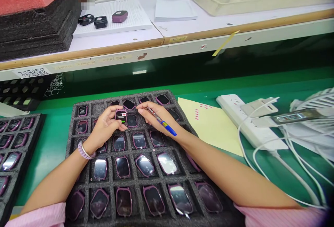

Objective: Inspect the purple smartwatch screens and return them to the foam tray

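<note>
Between the thumb and fingers of my left hand (105,124) is a small purple-framed smartwatch body (121,116); its screen is lit, with a red and a green mark on it. My right hand (159,114) grips a pen (163,122) with a blue end, which points back toward my wrist. The right fingertips are close to the lit watch; whether they touch it I cannot tell. Both hands are over a dark grey foam tray (112,171), whose compartments hold several purple-framed watch bodies, mostly with dark screens. My forearms and hands hide some compartments.
A second foam tray (31,150) of watches lies at the left. On the right are yellow paper (208,129) with red marks, a white power strip (235,112) and loose white cables (292,161). The shelf (177,40) beyond carries three watches on paper. A person is behind it.
</note>
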Demonstrator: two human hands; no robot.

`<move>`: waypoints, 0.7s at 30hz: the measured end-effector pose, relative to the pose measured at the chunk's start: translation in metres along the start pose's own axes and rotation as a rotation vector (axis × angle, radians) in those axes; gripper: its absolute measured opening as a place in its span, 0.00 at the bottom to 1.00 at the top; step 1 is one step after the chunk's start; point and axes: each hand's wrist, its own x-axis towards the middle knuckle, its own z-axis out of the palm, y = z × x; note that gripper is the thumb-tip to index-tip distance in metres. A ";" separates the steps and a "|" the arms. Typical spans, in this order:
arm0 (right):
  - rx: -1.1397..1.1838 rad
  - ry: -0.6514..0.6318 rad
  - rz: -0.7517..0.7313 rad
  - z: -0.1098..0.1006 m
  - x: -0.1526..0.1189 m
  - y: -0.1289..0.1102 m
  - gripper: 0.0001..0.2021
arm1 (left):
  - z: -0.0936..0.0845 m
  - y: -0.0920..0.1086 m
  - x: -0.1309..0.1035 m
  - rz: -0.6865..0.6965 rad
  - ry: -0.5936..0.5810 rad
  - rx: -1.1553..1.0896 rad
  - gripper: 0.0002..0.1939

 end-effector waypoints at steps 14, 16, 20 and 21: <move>-0.011 -0.008 -0.012 0.000 0.002 0.002 0.15 | -0.003 0.001 0.000 0.023 -0.064 -0.017 0.28; -0.027 -0.001 -0.014 -0.001 0.002 0.003 0.13 | -0.004 0.004 0.001 0.018 -0.070 -0.036 0.30; -0.039 0.012 -0.032 0.000 0.003 0.005 0.10 | -0.008 0.030 -0.018 0.006 -0.114 -0.035 0.29; -0.034 0.014 -0.040 0.000 0.004 0.005 0.09 | -0.011 0.040 -0.029 0.014 -0.118 -0.019 0.29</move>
